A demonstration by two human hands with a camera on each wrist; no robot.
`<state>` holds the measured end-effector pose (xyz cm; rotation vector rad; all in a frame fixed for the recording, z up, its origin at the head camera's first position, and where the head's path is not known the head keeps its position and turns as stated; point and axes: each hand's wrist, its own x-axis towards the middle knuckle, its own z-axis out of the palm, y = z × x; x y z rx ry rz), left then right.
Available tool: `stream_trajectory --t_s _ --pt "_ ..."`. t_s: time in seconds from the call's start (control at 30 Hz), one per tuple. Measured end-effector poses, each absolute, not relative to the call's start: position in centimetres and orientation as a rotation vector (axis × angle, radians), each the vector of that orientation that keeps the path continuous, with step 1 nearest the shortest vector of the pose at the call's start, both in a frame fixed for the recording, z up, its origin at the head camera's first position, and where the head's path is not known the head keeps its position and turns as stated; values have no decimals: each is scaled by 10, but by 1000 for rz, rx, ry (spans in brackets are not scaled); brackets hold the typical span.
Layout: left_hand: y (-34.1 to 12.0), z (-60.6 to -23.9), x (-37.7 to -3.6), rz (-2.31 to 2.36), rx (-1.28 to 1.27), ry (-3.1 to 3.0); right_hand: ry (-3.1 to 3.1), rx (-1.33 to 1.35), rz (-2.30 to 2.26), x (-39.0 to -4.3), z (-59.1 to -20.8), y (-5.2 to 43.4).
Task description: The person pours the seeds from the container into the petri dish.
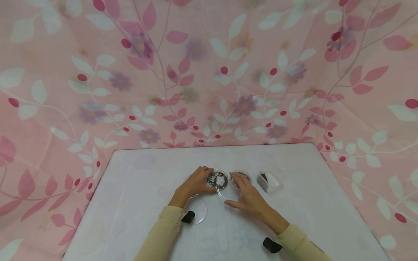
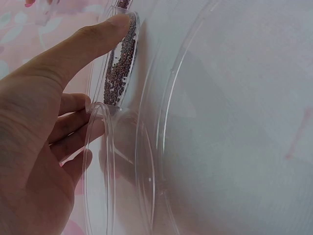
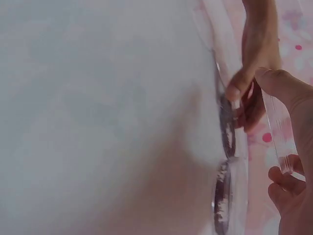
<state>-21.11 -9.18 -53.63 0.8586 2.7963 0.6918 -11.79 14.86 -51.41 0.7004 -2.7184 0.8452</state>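
My left hand (image 1: 195, 182) holds a round clear petri dish (image 1: 215, 177) of dark granules mixed with white bits by its rim, the dish resting on the table. In the left wrist view, the thumb lies on the near rim of that dish (image 2: 120, 68) and the fingers reach its far side. My right hand (image 1: 251, 197) pinches a clear round lid (image 3: 278, 132) between thumb and fingers, raised and tilted above the table. Partly hidden by the right hand, a second petri dish (image 1: 245, 174) with similar contents stands beside the first.
A clear rectangular box (image 1: 269, 183) with dark and white contents sits right of the dishes. Near the left wrist lies a clear round dish or lid (image 1: 203, 214); another clear round piece (image 1: 187, 178) is mostly hidden behind the left hand. A white cloth covers the table (image 1: 228, 239).
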Motion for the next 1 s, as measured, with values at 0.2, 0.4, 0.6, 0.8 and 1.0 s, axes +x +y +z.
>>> stream_trajectory --t_s 0.2,0.4,0.6,0.8,1.0 --pt "-92 -536 -211 706 814 2771 -2703 682 808 -132 -506 157" --pt "-91 -535 -211 713 799 2760 -2658 684 811 -140 -507 162" --pt "-93 -536 -211 714 789 2759 -2634 693 786 -146 -503 164" --pt "-94 -535 -210 721 772 2748 -2652 666 725 -152 -500 166" --pt "-94 -533 -209 729 760 2744 -2690 656 692 -157 -499 166"
